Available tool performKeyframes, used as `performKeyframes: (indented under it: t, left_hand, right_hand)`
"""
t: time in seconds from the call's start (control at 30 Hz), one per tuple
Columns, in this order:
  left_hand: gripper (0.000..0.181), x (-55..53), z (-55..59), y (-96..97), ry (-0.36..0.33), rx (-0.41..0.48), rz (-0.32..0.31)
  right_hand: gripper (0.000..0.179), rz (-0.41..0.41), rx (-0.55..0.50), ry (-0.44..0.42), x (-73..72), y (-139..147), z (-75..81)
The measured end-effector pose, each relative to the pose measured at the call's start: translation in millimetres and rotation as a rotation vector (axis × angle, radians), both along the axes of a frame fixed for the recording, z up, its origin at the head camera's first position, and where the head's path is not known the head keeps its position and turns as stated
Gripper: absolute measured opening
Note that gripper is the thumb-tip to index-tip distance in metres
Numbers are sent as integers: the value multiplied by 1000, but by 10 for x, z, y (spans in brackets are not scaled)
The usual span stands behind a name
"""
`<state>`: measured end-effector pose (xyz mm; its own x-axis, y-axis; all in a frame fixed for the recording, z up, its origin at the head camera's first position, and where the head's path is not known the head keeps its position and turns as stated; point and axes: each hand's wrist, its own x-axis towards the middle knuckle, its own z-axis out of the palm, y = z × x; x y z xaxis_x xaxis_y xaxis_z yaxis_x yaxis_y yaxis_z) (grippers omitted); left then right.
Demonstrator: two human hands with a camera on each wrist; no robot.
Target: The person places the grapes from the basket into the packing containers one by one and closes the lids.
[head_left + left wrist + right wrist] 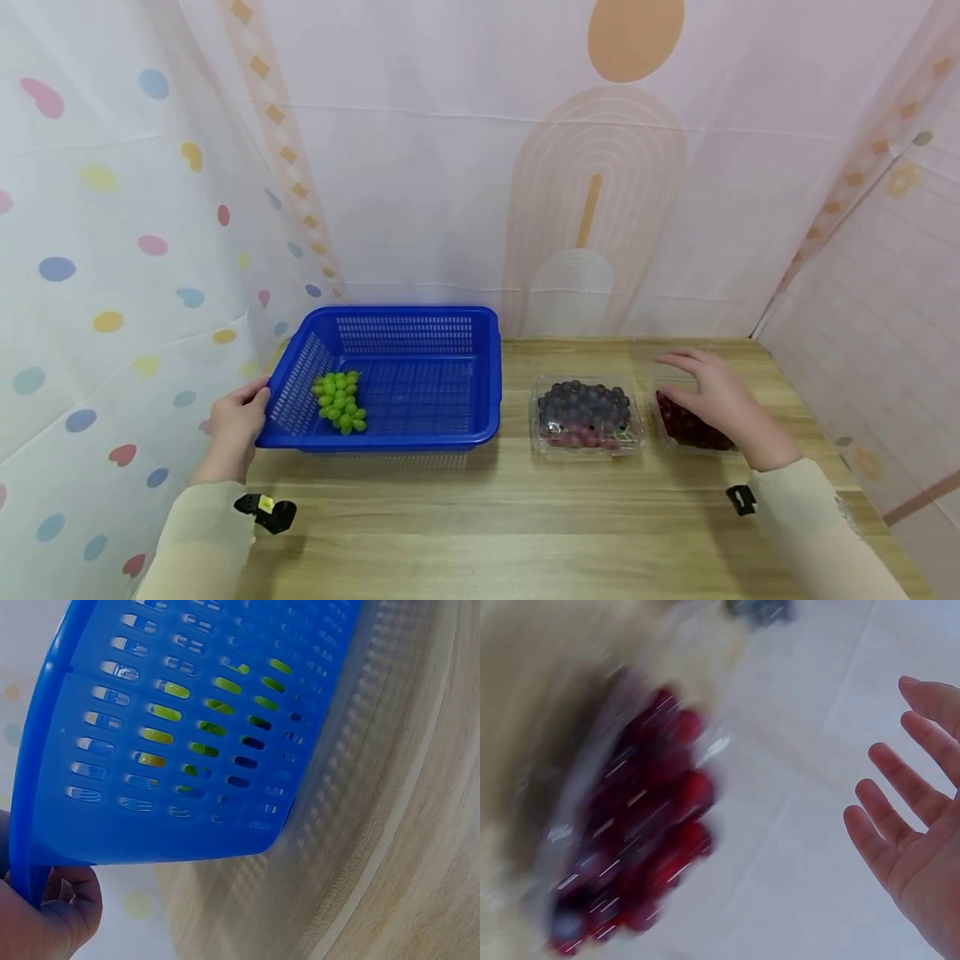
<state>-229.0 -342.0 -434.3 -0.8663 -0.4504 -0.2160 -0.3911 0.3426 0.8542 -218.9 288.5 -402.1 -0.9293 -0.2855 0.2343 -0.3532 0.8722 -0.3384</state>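
Note:
At the left front corner of a blue plastic basket [450, 437], my left hand [234, 425] grips the rim between thumb and curled fingers. A bunch of green grapes [341, 402] lies inside, toward the basket's left wall; in the left wrist view bits of it show through the slots. My right hand [708, 392], fingers spread, hovers over a clear plastic box of red grapes [693, 429] and holds nothing. The right wrist view shows the red grapes blurred, with the spread fingers [900, 787] apart from them.
Between the basket and the red grapes stands a clear plastic box of dark grapes [585, 412]. A patterned curtain [420, 208] hangs behind and at both sides of the wooden table [480, 533]. Black straps with cameras [273, 515] sit at both wrists.

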Motion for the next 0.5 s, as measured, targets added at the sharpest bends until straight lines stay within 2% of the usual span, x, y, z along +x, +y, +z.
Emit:
performKeyframes:
  t: [0.2, 0.33, 0.5]
  left_hand:
    - [48, -7, 12, -24, -17, 16, -8]
    - [47, -7, 16, -42, -22, 28, -5]
    - [47, -6, 9, -26, -16, 68, 4]
  right_hand:
    - [52, 104, 16, -71, -153, -545, 172]
    - [59, 182, 10, -81, -250, -937, 255]
    - [67, 230, 14, -128, -360, -1407, 353]
